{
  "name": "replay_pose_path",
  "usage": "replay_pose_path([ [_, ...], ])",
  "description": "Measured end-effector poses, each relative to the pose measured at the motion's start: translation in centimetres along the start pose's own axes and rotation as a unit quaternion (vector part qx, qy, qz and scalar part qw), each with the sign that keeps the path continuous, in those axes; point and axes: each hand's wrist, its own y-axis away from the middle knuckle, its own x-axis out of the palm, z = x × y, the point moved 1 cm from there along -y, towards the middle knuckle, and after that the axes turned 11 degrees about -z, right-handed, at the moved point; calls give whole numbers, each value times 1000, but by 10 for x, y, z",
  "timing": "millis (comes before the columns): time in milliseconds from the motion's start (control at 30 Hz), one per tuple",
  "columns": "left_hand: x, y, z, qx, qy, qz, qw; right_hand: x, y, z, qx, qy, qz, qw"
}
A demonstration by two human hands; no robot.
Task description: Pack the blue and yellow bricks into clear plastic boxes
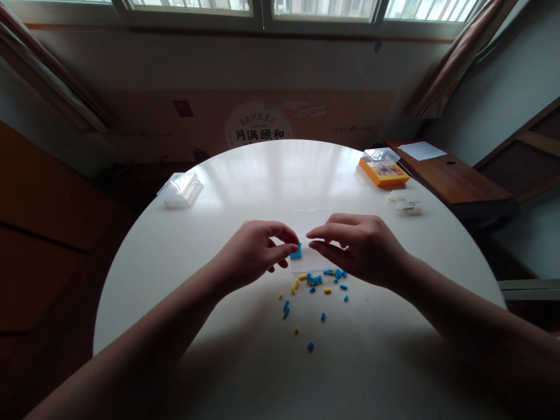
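My left hand [256, 251] pinches a small blue building-brick piece [296, 254] between thumb and fingers, above a clear plastic sheet or lid [312, 262]. Studs show on the piece, and the fingers hide part of it. Just to its right hovers my right hand [361, 245], its thumb and index fingertips slightly apart with nothing visible between them. Close below both hands lies a loose cluster of tiny blue bricks [314, 280] mixed with yellow bricks [303, 277]. A few strays, such as a round blue piece [310, 346], are nearer to me.
The round white table [175, 280] carries a clear plastic box [181, 191] at far left. At far right are an orange box [385, 173] with a clear lid [380, 156] on it and a small clear packet [405, 203]. A wooden desk [464, 175] stands beyond.
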Motion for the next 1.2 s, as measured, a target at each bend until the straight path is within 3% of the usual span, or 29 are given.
replay_pose_path([
  [433,15,2,3,-7,39,-30,999,11,3,0,19,-3,47,999],
  [833,20,-1,8,-21,128,-35,991,11,1,3,84,18,40,996],
  [933,22,-1,10,14,83,-59,995,13,2,2,95,14,50,994],
  [1067,16,1,7,88,-64,-97,989,15,2,0,123,29,63,990],
  [1200,2,0,4,76,-193,-59,976,17,1,-3,144,53,130,980],
])
